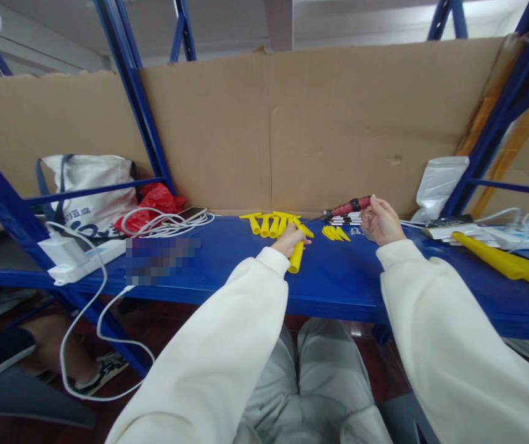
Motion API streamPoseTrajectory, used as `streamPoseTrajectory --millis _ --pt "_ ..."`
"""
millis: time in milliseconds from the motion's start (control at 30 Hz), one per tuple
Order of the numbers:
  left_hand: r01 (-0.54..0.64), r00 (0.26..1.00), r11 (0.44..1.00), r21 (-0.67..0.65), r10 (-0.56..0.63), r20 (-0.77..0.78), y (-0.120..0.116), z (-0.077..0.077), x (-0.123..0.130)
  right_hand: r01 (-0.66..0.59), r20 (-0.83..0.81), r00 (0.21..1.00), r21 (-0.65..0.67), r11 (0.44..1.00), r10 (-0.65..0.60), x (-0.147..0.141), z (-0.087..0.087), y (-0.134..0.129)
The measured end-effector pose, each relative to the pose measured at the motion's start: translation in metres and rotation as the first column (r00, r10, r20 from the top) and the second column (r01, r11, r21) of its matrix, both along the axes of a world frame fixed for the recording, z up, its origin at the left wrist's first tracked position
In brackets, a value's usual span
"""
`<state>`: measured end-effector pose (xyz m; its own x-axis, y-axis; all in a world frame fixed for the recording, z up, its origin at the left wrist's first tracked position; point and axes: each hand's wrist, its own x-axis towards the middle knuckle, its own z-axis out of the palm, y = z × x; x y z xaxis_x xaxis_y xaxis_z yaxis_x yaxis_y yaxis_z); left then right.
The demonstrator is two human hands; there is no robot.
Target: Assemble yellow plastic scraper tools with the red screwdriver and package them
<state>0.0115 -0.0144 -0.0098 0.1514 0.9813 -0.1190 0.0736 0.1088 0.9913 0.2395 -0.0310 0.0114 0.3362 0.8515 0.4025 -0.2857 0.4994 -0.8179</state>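
Note:
Pinched in my left hand (pixel 291 239) is a yellow tube-shaped piece (pixel 295 259), its wide round end pointing toward me. My right hand (pixel 381 219) grips the rear end of a screwdriver (pixel 350 206) with a dark red and black handle. The screwdriver's thin shaft points left, toward the yellow piece; whether its tip touches the piece I cannot tell. Several similar yellow tubes (pixel 264 227) lie in a row just beyond my left hand. Between the hands, small flat yellow pieces (pixel 335 233) lie in a group on the blue shelf (pixel 338 271).
A cardboard sheet (pixel 338 123) closes off the back. On the left are a cloth bag (pixel 93 191), a red plastic bag (pixel 160 200), a coiled white cable (pixel 167 223) and a power strip (pixel 93 259). A long yellow piece (pixel 505 259) lies right. Another person's leg (pixel 68 348) shows lower left.

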Motion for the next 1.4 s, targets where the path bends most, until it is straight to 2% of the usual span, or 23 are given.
streamPoseTrajectory --millis 233,567,767,933,1167,1400 --pt "0.002 1.0 1.0 0.0 -0.002 -0.017 0.0014 -0.0008 0.002 0.016 0.059 0.998 -0.022 1.0 -0.014 0.0018 -0.0038 0.0034" --pt "-0.001 1.0 1.0 -0.007 0.001 -0.009 0.0013 -0.0005 0.0006 -0.038 0.065 0.997 -0.04 0.998 0.041 -0.0056 0.0041 -0.0057" --pt "-0.004 1.0 1.0 0.006 0.004 -0.013 0.0004 -0.0008 0.0015 0.013 0.043 0.999 0.007 1.0 -0.013 -0.0028 -0.0011 0.0005" --pt "0.001 1.0 1.0 0.01 -0.001 -0.003 -0.0013 -0.0008 0.0018 0.047 -0.001 0.999 -0.038 0.998 -0.047 -0.0025 -0.0025 0.0021" --pt "0.0 1.0 1.0 -0.003 0.0 -0.006 -0.0018 0.0005 0.001 -0.069 0.011 0.997 -0.072 0.995 0.07 -0.0027 0.0032 -0.0044" --pt "-0.005 1.0 1.0 0.001 0.005 -0.007 -0.0032 0.0014 0.0013 -0.065 0.006 0.998 -0.056 0.996 0.065 -0.0028 0.0031 -0.0038"
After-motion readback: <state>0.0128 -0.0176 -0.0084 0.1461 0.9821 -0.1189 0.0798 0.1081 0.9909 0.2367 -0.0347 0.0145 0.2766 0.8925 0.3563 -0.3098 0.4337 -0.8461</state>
